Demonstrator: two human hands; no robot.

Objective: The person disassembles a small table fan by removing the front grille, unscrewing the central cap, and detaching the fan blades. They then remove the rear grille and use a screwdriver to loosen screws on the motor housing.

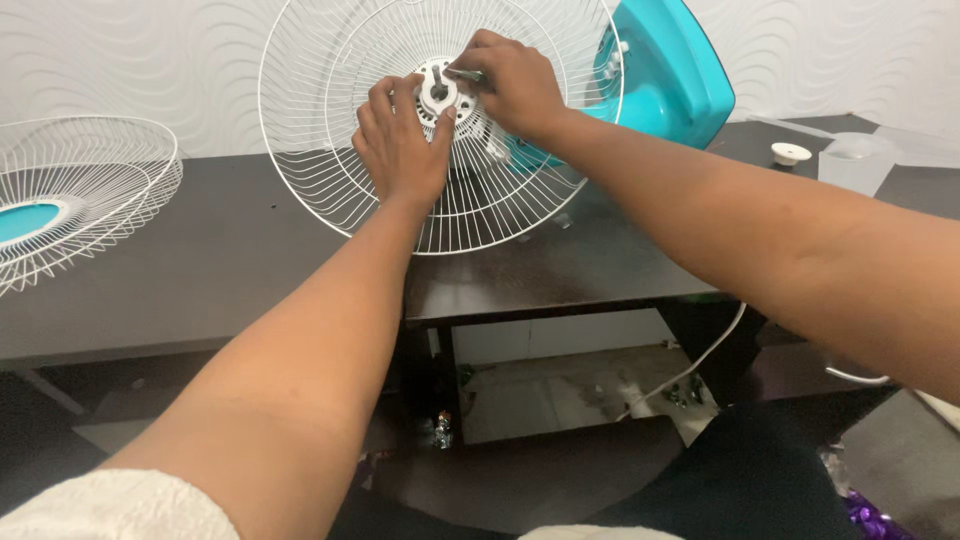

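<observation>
On dark desk: round white wire fan guard (330,150), light, springy; left hand (400,140) bracing hub open-palmed, right hand (515,85) pinching small fastener at hub; rim offering safest hold.

Even, soft indoor light; faint sheen on the dark table (230,260); sharp centre, slight wide-angle stretch at the edges.

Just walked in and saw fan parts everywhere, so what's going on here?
A person is working on a fan at a dark table. Their left hand presses on the white rear grille around the motor hub, while the right hand holds a small tool at the hub. The teal fan body sits behind. A second grille lies apart to the left.
</observation>
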